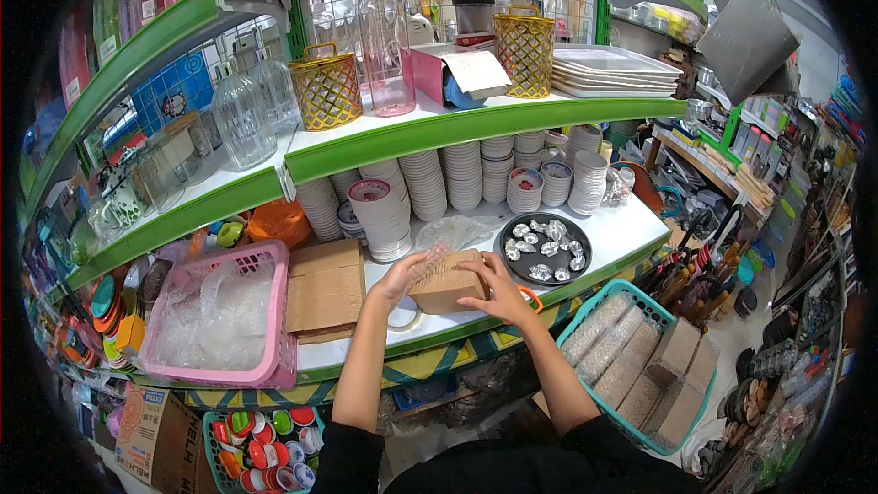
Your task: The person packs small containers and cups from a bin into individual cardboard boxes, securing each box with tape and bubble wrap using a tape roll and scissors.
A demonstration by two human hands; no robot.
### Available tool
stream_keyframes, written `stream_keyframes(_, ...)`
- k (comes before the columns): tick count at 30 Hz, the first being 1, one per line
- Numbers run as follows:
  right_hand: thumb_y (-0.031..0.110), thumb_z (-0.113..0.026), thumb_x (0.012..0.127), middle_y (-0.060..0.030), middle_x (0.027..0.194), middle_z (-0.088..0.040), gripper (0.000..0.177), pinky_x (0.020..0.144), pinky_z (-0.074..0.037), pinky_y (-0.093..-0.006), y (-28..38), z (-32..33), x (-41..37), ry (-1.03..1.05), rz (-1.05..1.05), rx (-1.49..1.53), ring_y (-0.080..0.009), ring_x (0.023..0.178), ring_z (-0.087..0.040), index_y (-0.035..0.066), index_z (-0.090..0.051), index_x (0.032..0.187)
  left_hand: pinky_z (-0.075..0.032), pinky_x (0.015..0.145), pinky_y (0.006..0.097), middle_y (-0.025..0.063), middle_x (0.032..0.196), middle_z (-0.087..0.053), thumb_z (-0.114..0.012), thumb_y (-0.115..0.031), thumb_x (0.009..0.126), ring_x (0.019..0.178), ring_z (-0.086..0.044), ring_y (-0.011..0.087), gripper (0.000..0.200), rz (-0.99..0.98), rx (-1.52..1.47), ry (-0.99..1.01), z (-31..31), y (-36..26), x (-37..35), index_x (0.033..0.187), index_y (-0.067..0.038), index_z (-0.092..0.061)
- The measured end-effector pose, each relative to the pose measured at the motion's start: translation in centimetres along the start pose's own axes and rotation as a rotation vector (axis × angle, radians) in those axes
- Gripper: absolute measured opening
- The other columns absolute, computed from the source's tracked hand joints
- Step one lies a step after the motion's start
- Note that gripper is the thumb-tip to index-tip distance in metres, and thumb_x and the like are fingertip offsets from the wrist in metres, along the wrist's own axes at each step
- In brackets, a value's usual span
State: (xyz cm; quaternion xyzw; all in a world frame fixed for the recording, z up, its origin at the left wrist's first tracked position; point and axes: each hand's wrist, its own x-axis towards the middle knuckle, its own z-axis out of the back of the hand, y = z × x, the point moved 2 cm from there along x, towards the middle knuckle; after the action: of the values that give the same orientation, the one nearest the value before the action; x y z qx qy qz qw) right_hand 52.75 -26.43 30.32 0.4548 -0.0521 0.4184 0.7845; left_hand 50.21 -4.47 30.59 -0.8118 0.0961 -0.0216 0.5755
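Over the front of the white shelf, I hold a small brown cardboard box (445, 291) between both hands. My left hand (395, 281) grips its left end, where a bit of clear bubble wrap (432, 259) sticks up. On the right side, the fingers of my right hand (503, 293) press against the top and front. A roll of tape (406, 318) lies under the box, partly hidden. Just beyond my right hand shows an orange handle (531, 296), perhaps of scissors. Behind it sits a round black tray (514, 267) with several shiny silver pieces.
Stacks of white bowls (422, 185) line the back. To the left are flat cardboard (326, 288) and a pink basket (285, 311) of bubble wrap. A teal basket (565, 318) at lower right holds wrapped packages. The green shelf edge (476, 132) juts out above.
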Motion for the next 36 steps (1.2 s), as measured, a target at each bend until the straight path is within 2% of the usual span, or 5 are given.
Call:
stream_keyframes(14,0.022,-0.087,0.055,-0.0170,0.128,-0.040,0.061,0.098,-0.039,-0.0458,1.5,-2.1,-1.5,-0.182,-0.076,-0.024,-0.0399,0.120,-0.040,0.015,-0.061,0.110,-0.034,0.101,0.0298,0.0107,0.131,-0.052,-0.037,-0.027,0.095,0.120,-0.048,0.0213,0.046,-0.048,0.000,-0.140,1.5,1.5,1.8,0.131,-0.001,-0.048)
stream_keyframes(22,0.020,-0.086,0.058,-0.0217,0.128,-0.038,0.056,0.095,-0.039,-0.0485,1.9,-2.3,-4.5,-0.386,-0.178,-0.101,-0.0426,0.116,-0.041,0.013,-0.061,0.107,-0.031,0.103,0.0356,0.0222,0.129,-0.051,-0.030,-0.025,0.095,0.121,-0.046,0.0325,0.049,-0.470,0.662,-0.562,1.7,2.9,0.4,0.129,0.007,-0.044)
stream_keyframes(25,0.018,-0.086,0.056,-0.0198,0.123,-0.041,0.056,0.096,-0.039,-0.0458,2.4,-1.8,-4.9,-0.474,-0.188,-0.188,-0.0387,0.116,-0.043,0.008,-0.061,0.105,-0.031,0.105,0.0380,0.0233,0.131,-0.048,-0.031,-0.018,0.093,0.123,-0.043,0.0365,0.046,-0.428,0.852,-0.698,0.7,3.8,-0.1,0.132,0.005,-0.041)
stream_keyframes(32,0.016,-0.082,0.062,-0.0245,0.132,-0.035,0.052,0.096,-0.037,-0.0498,2.5,-1.0,-5.2,-0.557,-0.266,-0.274,-0.0435,0.118,-0.037,0.011,-0.060,0.109,-0.015,0.113,0.0471,0.0217,0.139,-0.039,-0.034,-0.009,0.089,0.130,-0.035,0.0342,0.051,-0.568,1.005,-0.663,-3.4,4.2,-2.8,0.139,0.001,-0.028)
stream_keyframes(36,0.017,-0.084,0.060,-0.0221,0.130,-0.036,0.054,0.097,-0.036,-0.0487,1.3,-0.6,-5.0,-0.618,-0.299,-0.298,-0.0418,0.120,-0.038,0.010,-0.059,0.107,-0.016,0.112,0.0464,0.0228,0.140,-0.036,-0.037,-0.008,0.087,0.131,-0.033,0.0351,0.053,-0.573,1.081,-0.627,-5.8,4.3,-4.0,0.138,0.004,-0.027)
